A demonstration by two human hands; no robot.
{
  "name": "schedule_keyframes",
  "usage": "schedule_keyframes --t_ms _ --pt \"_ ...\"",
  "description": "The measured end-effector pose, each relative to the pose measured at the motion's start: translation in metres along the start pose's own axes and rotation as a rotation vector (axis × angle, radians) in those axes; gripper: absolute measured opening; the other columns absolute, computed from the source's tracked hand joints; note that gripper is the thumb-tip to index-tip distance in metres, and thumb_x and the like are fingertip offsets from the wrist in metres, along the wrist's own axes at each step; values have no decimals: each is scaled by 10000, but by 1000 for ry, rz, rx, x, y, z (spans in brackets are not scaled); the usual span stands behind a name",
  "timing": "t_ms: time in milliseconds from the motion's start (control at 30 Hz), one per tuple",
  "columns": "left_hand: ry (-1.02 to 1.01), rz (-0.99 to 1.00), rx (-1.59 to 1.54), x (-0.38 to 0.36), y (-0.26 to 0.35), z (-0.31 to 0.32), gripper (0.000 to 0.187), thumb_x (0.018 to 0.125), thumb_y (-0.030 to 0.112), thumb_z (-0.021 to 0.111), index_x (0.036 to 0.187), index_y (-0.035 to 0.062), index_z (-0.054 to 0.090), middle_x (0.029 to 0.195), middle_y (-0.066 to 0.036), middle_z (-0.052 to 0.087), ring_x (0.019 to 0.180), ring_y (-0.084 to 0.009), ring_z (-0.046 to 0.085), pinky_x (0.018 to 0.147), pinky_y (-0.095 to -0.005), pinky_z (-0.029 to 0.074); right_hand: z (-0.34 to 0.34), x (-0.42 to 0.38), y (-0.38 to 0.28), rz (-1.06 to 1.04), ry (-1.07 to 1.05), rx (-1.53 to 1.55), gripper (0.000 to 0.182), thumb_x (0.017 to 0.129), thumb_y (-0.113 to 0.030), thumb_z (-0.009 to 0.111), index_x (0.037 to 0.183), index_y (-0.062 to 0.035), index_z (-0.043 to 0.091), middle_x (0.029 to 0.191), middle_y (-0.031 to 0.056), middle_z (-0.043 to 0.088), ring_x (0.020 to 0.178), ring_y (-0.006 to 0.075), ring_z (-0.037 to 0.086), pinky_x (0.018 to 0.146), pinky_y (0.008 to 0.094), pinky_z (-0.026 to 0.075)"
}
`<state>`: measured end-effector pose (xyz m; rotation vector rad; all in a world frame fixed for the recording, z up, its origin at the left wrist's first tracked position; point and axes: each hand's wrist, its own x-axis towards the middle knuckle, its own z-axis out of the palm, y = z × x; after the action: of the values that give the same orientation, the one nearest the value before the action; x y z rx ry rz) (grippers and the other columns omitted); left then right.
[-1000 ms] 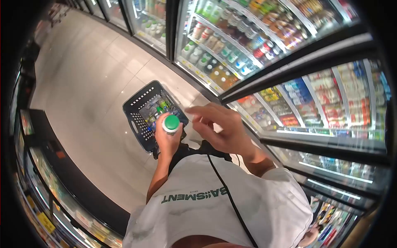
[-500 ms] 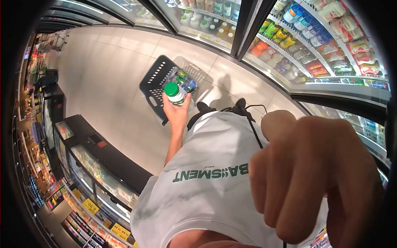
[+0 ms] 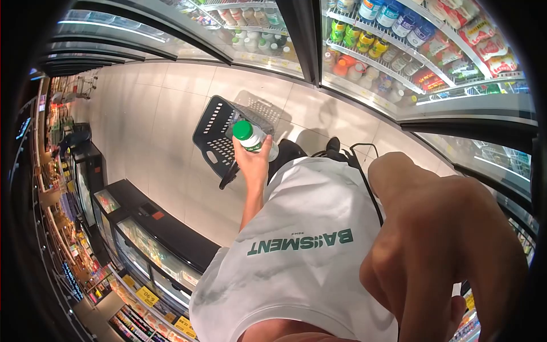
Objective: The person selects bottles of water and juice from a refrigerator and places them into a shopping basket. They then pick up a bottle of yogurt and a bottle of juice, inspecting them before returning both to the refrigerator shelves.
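Note:
My left hand (image 3: 252,164) is wrapped round a white bottle with a green cap (image 3: 243,130) and a green-and-white label. The bottle is tilted and overlaps the near side of a dark grey shopping basket (image 3: 209,122), which hides most of what lies inside. My right hand (image 3: 441,239) looms large close to the camera at the right, its fingers curled in. Whatever it may hold is hidden. A thin black cord (image 3: 371,191) runs down beside my white T-shirt (image 3: 296,273) and passes behind this hand.
Glass-door fridges (image 3: 399,51) with several rows of bottles and packs line the far right side. A dark post (image 3: 305,43) stands between the doors. Low chilled cabinets (image 3: 154,233) curve along the left. My shoes (image 3: 333,145) stand on the tiled floor (image 3: 154,142) near the basket.
The view has shifted, and the left hand with the bottle appears slightly further right and lower. Bottles seen in the basket before are now mostly hidden. The right hand has turned, still curled.

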<state>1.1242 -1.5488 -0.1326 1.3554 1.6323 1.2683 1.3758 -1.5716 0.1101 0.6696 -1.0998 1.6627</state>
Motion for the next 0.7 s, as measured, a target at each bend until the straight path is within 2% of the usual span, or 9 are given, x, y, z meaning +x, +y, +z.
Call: schedule_keyframes --t_ms 267,367,433,467,533,567,600,667,700 --pt "-139 52 25 51 -3 13 469 779 48 846 1136 16 543 968 -59 598 869 -149 566 806 -302 481 -40 11 -13 -26 168 -214 91 931 7 660 945 19 571 723 71 599 502 114 521 431 229 377" --pt "-154 42 -66 83 -1 10 436 784 50 839 1101 19 542 929 -43 587 843 -148 554 781 -302 480 -60 5 -14 -163 601 -634 108 929 10 663 945 15 557 729 64 598 510 113 526 437 225 378" --pt "-160 97 -36 105 -1 3 435 785 55 837 1100 17 540 929 -49 591 837 -152 560 782 -303 483 -99 13 -8 -228 1041 -1270 140 926 -3 691 975 -1 559 738 20 582 565 65 514 485 206 390" --pt "-170 120 -17 115 -3 1 435 786 57 836 1101 16 538 933 -54 593 838 -155 563 785 -303 485 -136 16 -8 -309 1122 -1509 121 932 0 682 993 -6 578 763 7 597 602 36 521 502 193 396" --pt "-165 140 29 132 2 -3 443 791 49 824 1117 17 527 968 -69 600 871 -160 576 811 -302 486 -187 30 -5 -183 1171 -1583 230 918 -58 720 1106 20 613 798 20 626 644 49 563 562 212 464" --pt "-175 142 3 141 2 -5 458 792 47 822 1137 20 521 986 -68 599 878 -158 578 817 -304 488 -207 44 5 -88 1234 -1806 319 879 -89 756 1138 30 612 844 70 649 659 109 606 575 260 499" --pt "-186 144 -22 147 2 -7 474 794 45 819 1157 22 515 1005 -68 598 886 -157 580 822 -306 490 -237 37 9 -113 1026 -2149 381 840 -122 787 1135 40 608 920 142 655 689 214 637 597 338 528" --pt "-266 74 -150 161 -8 -9 532 813 62 814 1231 32 485 1052 -68 593 922 -161 581 839 -313 491 -276 33 22 35 955 -2315 443 855 -220 774 1111 85 579 969 258 630 770 437 639 666 473 530" --pt "-279 108 -156 166 -5 -9 518 824 65 806 1229 33 484 1054 -69 593 925 -159 582 843 -314 491 -276 40 29 98 1003 -2349 435 864 -244 761 1060 87 557 944 286 616 802 487 632 666 503 527"
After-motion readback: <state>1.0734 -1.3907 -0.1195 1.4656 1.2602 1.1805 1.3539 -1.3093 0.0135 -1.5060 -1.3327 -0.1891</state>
